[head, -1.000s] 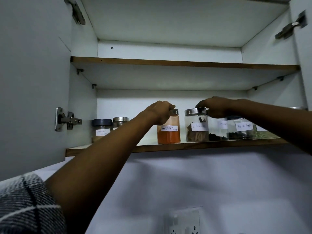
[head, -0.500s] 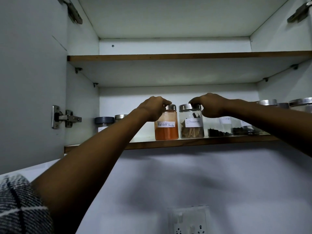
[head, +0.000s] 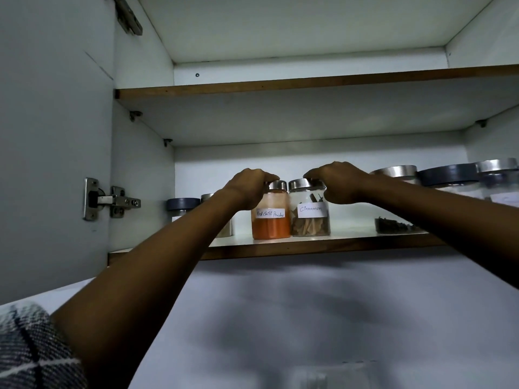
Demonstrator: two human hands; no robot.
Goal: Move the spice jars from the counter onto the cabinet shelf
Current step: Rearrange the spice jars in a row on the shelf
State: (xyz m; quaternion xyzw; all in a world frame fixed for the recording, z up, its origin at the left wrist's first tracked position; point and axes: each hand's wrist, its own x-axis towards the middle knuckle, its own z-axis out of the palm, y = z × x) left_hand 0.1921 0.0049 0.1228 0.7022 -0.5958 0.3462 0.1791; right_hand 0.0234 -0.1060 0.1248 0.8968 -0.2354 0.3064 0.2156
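Two labelled jars stand side by side on the lower cabinet shelf [head: 280, 247]. The red chilli powder jar [head: 271, 224] holds orange powder, and my left hand [head: 247, 189] grips its steel lid from the left. Touching it on the right is the cinnamon jar [head: 310, 220] with brown sticks inside; my right hand [head: 338, 182] is closed over its steel lid. Both jars rest upright near the shelf's front edge.
More jars stand on the same shelf: a dark-lidded jar [head: 182, 207] at the back left, and steel-lidded and dark-lidded jars [head: 449, 176] to the right. The upper shelf [head: 280, 87] hangs above. The open cabinet door [head: 53, 136] with its hinge is at left.
The view has shifted so the shelf and jars sit further left and higher. Both hands stay on the two jar lids, and the two jars now stand closer together.
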